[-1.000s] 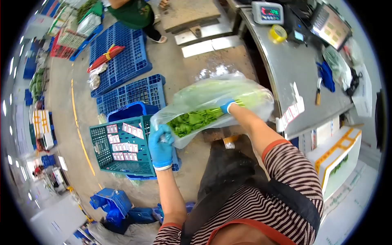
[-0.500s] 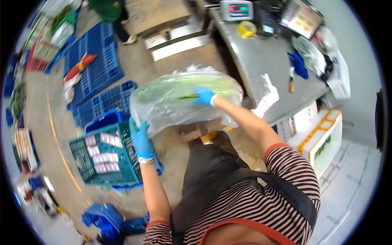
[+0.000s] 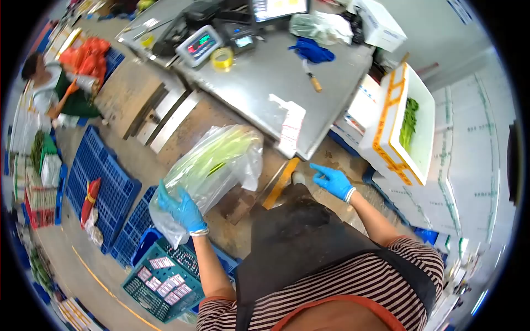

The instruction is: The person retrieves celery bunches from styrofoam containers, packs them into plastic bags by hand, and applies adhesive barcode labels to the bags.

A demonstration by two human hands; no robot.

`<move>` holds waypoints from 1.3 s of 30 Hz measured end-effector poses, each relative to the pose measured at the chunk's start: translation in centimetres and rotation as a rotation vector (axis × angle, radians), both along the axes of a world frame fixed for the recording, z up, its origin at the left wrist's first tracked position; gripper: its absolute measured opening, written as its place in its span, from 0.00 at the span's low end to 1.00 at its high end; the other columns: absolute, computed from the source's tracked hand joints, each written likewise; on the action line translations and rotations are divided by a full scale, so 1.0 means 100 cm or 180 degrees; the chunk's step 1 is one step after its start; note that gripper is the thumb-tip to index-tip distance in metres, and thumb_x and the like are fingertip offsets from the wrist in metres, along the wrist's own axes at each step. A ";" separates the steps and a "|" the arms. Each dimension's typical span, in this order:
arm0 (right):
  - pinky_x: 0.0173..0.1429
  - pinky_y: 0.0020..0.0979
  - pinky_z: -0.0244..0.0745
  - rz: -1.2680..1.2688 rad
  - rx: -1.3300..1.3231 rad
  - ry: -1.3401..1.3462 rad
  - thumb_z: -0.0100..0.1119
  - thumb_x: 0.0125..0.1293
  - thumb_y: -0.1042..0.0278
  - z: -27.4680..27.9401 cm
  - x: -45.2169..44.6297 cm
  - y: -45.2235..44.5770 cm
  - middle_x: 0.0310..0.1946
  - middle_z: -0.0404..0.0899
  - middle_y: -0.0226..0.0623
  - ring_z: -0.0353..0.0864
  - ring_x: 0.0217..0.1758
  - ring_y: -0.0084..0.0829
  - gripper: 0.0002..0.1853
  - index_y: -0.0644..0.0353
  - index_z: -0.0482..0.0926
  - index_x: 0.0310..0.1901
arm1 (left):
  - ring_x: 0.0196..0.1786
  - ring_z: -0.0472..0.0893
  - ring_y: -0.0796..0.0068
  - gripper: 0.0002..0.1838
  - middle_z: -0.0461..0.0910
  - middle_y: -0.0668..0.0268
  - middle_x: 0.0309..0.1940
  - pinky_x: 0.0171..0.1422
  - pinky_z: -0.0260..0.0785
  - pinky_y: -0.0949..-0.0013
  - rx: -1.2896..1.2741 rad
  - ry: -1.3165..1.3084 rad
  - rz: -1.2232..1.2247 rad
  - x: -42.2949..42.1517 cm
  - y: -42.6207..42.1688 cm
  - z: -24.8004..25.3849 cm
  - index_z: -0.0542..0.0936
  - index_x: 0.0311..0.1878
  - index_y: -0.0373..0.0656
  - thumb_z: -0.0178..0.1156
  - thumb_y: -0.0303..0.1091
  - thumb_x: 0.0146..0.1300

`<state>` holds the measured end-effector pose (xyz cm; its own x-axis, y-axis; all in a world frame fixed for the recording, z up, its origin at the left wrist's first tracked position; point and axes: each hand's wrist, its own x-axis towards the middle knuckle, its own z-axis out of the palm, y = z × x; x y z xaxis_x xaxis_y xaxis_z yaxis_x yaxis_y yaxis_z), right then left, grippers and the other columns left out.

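A clear plastic bag of leafy greens (image 3: 218,160) lies slantwise over a brown surface, left of the metal table's corner. My left hand (image 3: 182,209), in a blue glove, rests against the bag's lower left part with its fingers apart. My right hand (image 3: 332,181), also gloved in blue, is off the bag, in the air between it and the white foam box (image 3: 393,144). Its fingers are spread and hold nothing. More greens (image 3: 408,124) lie inside that box.
The metal table (image 3: 259,83) bears a scale (image 3: 200,46), yellow tape (image 3: 222,58), a knife (image 3: 312,77) and a label strip (image 3: 291,128). A green crate (image 3: 149,300) with labels stands lower left, near blue pallets (image 3: 99,176). Another person (image 3: 61,94) is at the upper left.
My right hand has left the bag and moved right, toward the foam box. My left hand still touches the bag. The view has turned, bringing the table and foam box nearer the middle.
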<state>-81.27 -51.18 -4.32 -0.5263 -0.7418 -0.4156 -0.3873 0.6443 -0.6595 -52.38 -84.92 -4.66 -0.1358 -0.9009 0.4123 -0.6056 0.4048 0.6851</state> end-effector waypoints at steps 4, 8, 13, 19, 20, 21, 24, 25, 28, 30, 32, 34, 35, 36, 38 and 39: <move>0.52 0.35 0.78 -0.0619 -0.0442 0.0574 0.61 0.65 0.58 0.024 -0.063 0.074 0.41 0.84 0.39 0.84 0.43 0.35 0.30 0.47 0.69 0.69 | 0.63 0.71 0.57 0.24 0.73 0.56 0.62 0.70 0.60 0.58 0.0245 0.0033 -0.1250 -0.118 0.046 0.030 0.71 0.66 0.38 0.57 0.27 0.65; 0.48 0.32 0.78 -0.1983 -0.0529 0.1251 0.60 0.67 0.59 0.038 -0.174 0.209 0.40 0.84 0.36 0.82 0.38 0.28 0.27 0.49 0.71 0.67 | 0.61 0.74 0.63 0.21 0.75 0.57 0.60 0.67 0.63 0.62 0.0983 0.0374 -0.2505 -0.241 0.132 0.045 0.73 0.64 0.38 0.53 0.25 0.68; 0.40 0.29 0.74 -0.4369 -0.1413 0.0335 0.61 0.66 0.55 -0.005 -0.349 0.405 0.36 0.83 0.32 0.76 0.31 0.22 0.24 0.59 0.77 0.60 | 0.55 0.79 0.65 0.16 0.80 0.59 0.53 0.61 0.68 0.66 0.1786 0.0436 -0.3907 -0.393 0.286 0.071 0.78 0.57 0.38 0.52 0.21 0.68; 0.30 0.38 0.69 -0.3635 0.1452 -0.1668 0.61 0.61 0.39 -0.158 -0.424 0.535 0.26 0.72 0.38 0.66 0.23 0.29 0.33 0.60 0.78 0.57 | 0.45 0.81 0.60 0.18 0.81 0.59 0.46 0.53 0.73 0.61 0.1274 -0.0644 -0.5685 -0.545 0.442 0.058 0.77 0.58 0.43 0.59 0.29 0.65; 0.39 0.42 0.75 -0.3656 0.1576 -0.1517 0.62 0.60 0.38 -0.167 -0.416 0.524 0.41 0.79 0.48 0.76 0.32 0.37 0.39 0.62 0.73 0.63 | 0.44 0.80 0.57 0.18 0.81 0.58 0.46 0.52 0.73 0.59 0.0817 -0.0660 -0.5676 -0.565 0.457 0.042 0.77 0.58 0.44 0.59 0.30 0.64; 0.52 0.43 0.76 -0.2858 0.1305 -0.1322 0.62 0.62 0.43 -0.182 -0.408 0.528 0.60 0.74 0.51 0.79 0.51 0.44 0.35 0.54 0.71 0.67 | 0.43 0.80 0.54 0.19 0.80 0.58 0.46 0.52 0.73 0.57 0.0370 -0.0659 -0.5620 -0.584 0.471 0.026 0.77 0.58 0.45 0.59 0.30 0.63; 0.58 0.47 0.74 -0.3306 0.1865 -0.1753 0.57 0.67 0.48 -0.189 -0.401 0.481 0.66 0.70 0.47 0.75 0.62 0.45 0.27 0.46 0.72 0.66 | 0.43 0.81 0.55 0.19 0.82 0.59 0.42 0.50 0.74 0.56 -0.0134 -0.0510 -0.5390 -0.625 0.499 -0.016 0.80 0.54 0.45 0.57 0.27 0.57; 0.58 0.47 0.75 -0.3197 0.1638 -0.1730 0.56 0.67 0.46 -0.213 -0.397 0.496 0.64 0.72 0.46 0.76 0.61 0.44 0.27 0.49 0.73 0.65 | 0.42 0.82 0.55 0.19 0.83 0.59 0.41 0.50 0.74 0.56 -0.0260 -0.0604 -0.5299 -0.629 0.496 -0.025 0.81 0.53 0.44 0.57 0.27 0.56; 0.55 0.41 0.74 -0.0798 0.1880 -0.0229 0.54 0.68 0.48 -0.269 -0.396 0.555 0.57 0.78 0.48 0.79 0.54 0.40 0.24 0.53 0.77 0.60 | 0.41 0.82 0.58 0.19 0.83 0.61 0.39 0.48 0.73 0.55 -0.0264 -0.0854 -0.5164 -0.628 0.501 -0.033 0.82 0.49 0.45 0.57 0.27 0.52; 0.57 0.39 0.74 -0.3119 0.0808 -0.1805 0.56 0.67 0.52 -0.287 -0.396 0.566 0.58 0.78 0.43 0.79 0.56 0.41 0.25 0.57 0.75 0.61 | 0.44 0.81 0.63 0.19 0.82 0.66 0.40 0.49 0.71 0.58 -0.0296 -0.1116 -0.5120 -0.631 0.502 -0.039 0.82 0.50 0.48 0.58 0.30 0.52; 0.57 0.41 0.74 -0.4524 0.0426 -0.2635 0.59 0.66 0.54 -0.256 -0.397 0.529 0.58 0.78 0.40 0.78 0.55 0.42 0.25 0.57 0.74 0.61 | 0.47 0.79 0.67 0.20 0.80 0.71 0.42 0.50 0.68 0.61 -0.0401 -0.1282 -0.5045 -0.628 0.500 -0.037 0.81 0.50 0.49 0.60 0.32 0.51; 0.56 0.42 0.74 -0.4601 0.0658 -0.2830 0.61 0.65 0.55 -0.217 -0.408 0.487 0.57 0.78 0.40 0.79 0.55 0.42 0.26 0.57 0.74 0.61 | 0.48 0.77 0.70 0.21 0.79 0.73 0.42 0.51 0.65 0.64 -0.0423 -0.1402 -0.5093 -0.627 0.499 -0.036 0.81 0.51 0.51 0.60 0.33 0.50; 0.56 0.42 0.74 -0.4686 0.0779 -0.2910 0.62 0.64 0.56 -0.209 -0.411 0.475 0.56 0.79 0.40 0.79 0.54 0.42 0.26 0.57 0.74 0.61 | 0.48 0.77 0.70 0.21 0.78 0.73 0.42 0.50 0.65 0.64 -0.0419 -0.1390 -0.5069 -0.628 0.497 -0.037 0.81 0.51 0.51 0.60 0.33 0.51; 0.58 0.42 0.74 -0.4771 0.0757 -0.2860 0.62 0.64 0.56 -0.225 -0.413 0.482 0.55 0.79 0.40 0.79 0.55 0.41 0.26 0.57 0.74 0.61 | 0.48 0.77 0.70 0.21 0.78 0.73 0.42 0.50 0.64 0.64 -0.0425 -0.1364 -0.5066 -0.627 0.497 -0.038 0.81 0.51 0.52 0.60 0.33 0.51; 0.59 0.44 0.74 -0.4784 0.0023 -0.3171 0.62 0.64 0.55 -0.237 -0.405 0.502 0.56 0.79 0.39 0.79 0.55 0.41 0.26 0.58 0.73 0.61 | 0.46 0.76 0.70 0.20 0.77 0.73 0.40 0.50 0.63 0.64 -0.0434 -0.1318 -0.5096 -0.627 0.494 -0.036 0.80 0.51 0.52 0.61 0.33 0.51; 0.59 0.44 0.74 -0.4772 -0.0342 -0.3320 0.62 0.64 0.54 -0.240 -0.402 0.508 0.56 0.79 0.39 0.79 0.55 0.41 0.26 0.58 0.73 0.61 | 0.46 0.76 0.70 0.20 0.77 0.72 0.40 0.49 0.63 0.64 -0.0438 -0.1263 -0.5094 -0.627 0.494 -0.039 0.80 0.50 0.52 0.61 0.33 0.50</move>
<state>-121.50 -0.42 -28.37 -0.2827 0.0145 -0.9591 0.9585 -0.0357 -0.2830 -115.10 -35.49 -8.59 -0.9400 0.2850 0.1874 0.3411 0.7910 0.5079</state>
